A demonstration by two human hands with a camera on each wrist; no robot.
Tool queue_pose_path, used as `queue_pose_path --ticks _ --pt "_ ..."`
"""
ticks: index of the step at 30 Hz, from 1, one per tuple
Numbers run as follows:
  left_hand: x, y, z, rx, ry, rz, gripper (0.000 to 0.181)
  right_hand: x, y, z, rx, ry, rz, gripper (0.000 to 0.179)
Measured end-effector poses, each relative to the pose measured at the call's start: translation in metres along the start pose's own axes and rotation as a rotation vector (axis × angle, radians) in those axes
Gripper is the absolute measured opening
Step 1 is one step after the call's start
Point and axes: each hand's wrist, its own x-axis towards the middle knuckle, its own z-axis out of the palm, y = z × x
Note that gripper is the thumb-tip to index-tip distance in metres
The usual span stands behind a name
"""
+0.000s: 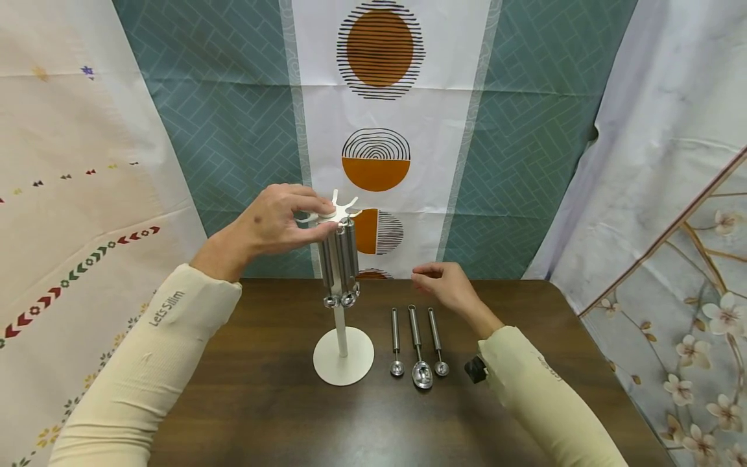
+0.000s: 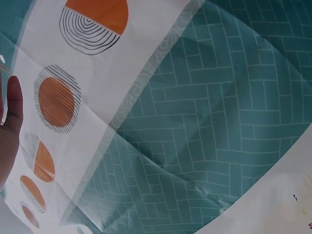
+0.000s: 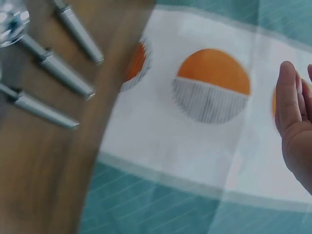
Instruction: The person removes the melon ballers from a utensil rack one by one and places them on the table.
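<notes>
A white stand with a round base and a hooked top ring stands upright on the table. Thumb and fingers of my left hand pinch its top; in the left wrist view only part of that hand shows at the edge. Several metal scoops with small round heads hang from the hooks, partly behind the hand. My right hand hovers right of the stand, fingers loosely bent, holding nothing. Below it lie a large oval scoop and two small round scoops, left and right.
The dark wooden table ends at the back against a hanging teal and white cloth. Patterned cloths hang at the left and right.
</notes>
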Motion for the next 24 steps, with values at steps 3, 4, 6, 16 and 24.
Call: queue_pose_path --ticks 3,4,6,16,24 --pt "0.000 -0.001 0.000 -0.023 -0.006 0.005 0.025 0.000 -0.018 0.004 0.055 -0.025 -0.047 0.030" --pt "0.000 -0.002 0.000 -0.030 -0.005 0.009 0.024 0.000 -0.023 0.005 0.062 -0.037 -0.069 0.030" --pt "0.001 -0.003 0.000 -0.034 0.001 0.025 0.024 -0.001 -0.034 0.008 0.075 -0.060 -0.109 0.030" --pt "0.004 -0.010 0.006 -0.124 0.040 0.089 0.016 -0.001 -0.071 0.020 0.088 -0.133 -0.250 0.032" --pt "0.000 -0.011 0.008 -0.160 0.045 0.103 0.020 0.004 -0.083 0.038 0.037 -0.157 -0.331 0.033"
